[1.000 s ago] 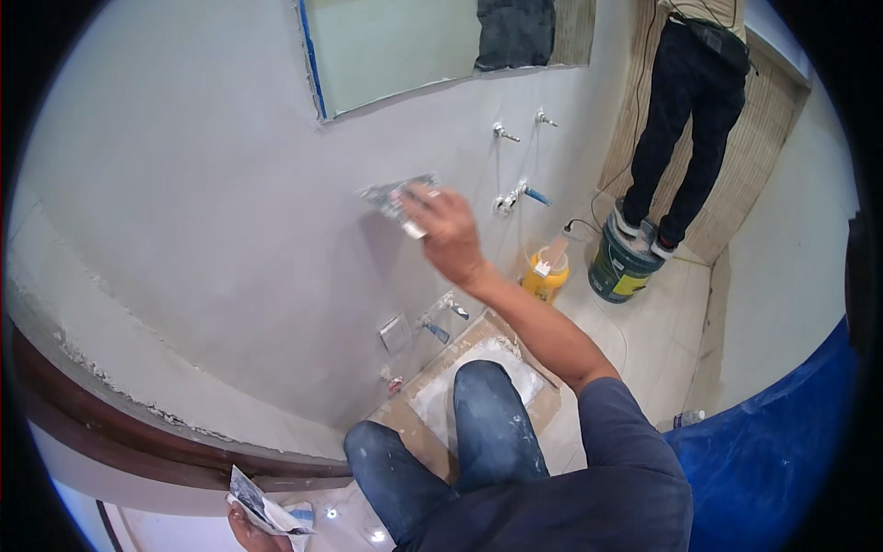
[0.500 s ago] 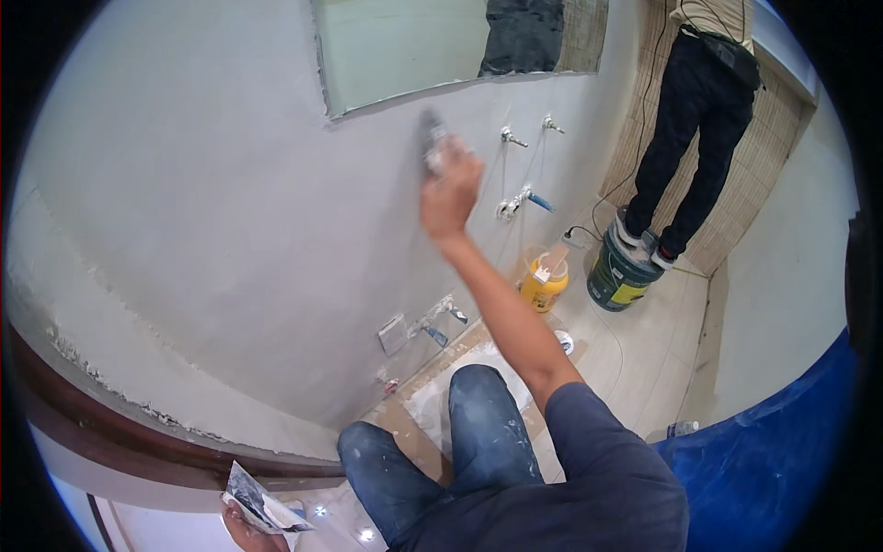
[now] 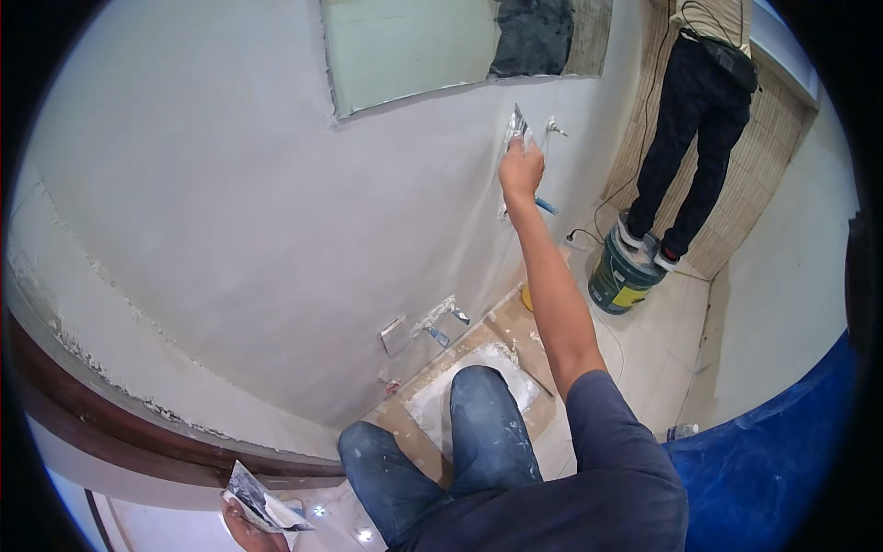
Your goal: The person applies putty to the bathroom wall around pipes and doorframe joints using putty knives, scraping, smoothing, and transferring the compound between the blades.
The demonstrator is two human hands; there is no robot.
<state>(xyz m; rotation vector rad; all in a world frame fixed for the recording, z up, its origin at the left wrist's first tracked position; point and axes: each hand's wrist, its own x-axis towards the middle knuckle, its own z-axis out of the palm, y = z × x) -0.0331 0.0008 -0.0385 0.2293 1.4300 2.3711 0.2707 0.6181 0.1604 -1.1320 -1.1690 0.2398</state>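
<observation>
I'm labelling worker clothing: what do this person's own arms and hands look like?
The right arm has a short, dark navy sleeve and no visible watch; the right hand wears no glove. The left hand is ungloved too; any left sleeve is out of view.

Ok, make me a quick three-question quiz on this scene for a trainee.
1. True or false: the left hand is empty.
2. Choose one. In the picture, the right hand, gripping a flat tool, appears: A) lower than the left; B) level with it; C) higher than it.
3. What is the co-worker standing on?

Key:
1. False; it holds a white-smeared blade.
2. C.
3. A dark green bucket with a yellow patch.
</observation>
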